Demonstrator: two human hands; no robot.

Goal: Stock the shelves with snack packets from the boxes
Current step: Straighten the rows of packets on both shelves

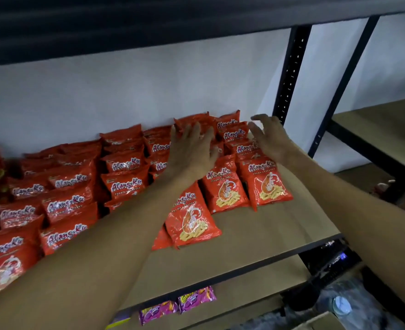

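both arms reach forward and up over the middle shelf (263,225), a brown board in a dark metal frame. the left forearm comes in from the lower left and crosses above the front rows of red snack packets (125,182). the left grip (192,148), a bare hand, lies palm down on the packets near the back of the shelf, with its fingers straight and fanned apart and nothing clasped in them. the right forearm enters from the right edge and slants toward the back corner. the right grip (270,136) is turned with its palm toward the right-hand column of packets, its fingers loosely bent and spread, holding nothing. whether it actually touches the packets cannot be told.

the red packets fill the left and middle of the shelf in overlapping rows, leaning back toward the white wall (125,91), printed sides up. the right end of the board is bare. one front packet (192,220) with a prawn picture lies just beside the left forearm, ahead of the two columns to its right.

a black perforated upright (292,75) stands behind the right grip. a dark upper shelf (173,20) runs overhead. on the lower shelf (244,287), purple packets (196,297) lie near the front edge. another brown shelf (375,125) stands to the right.
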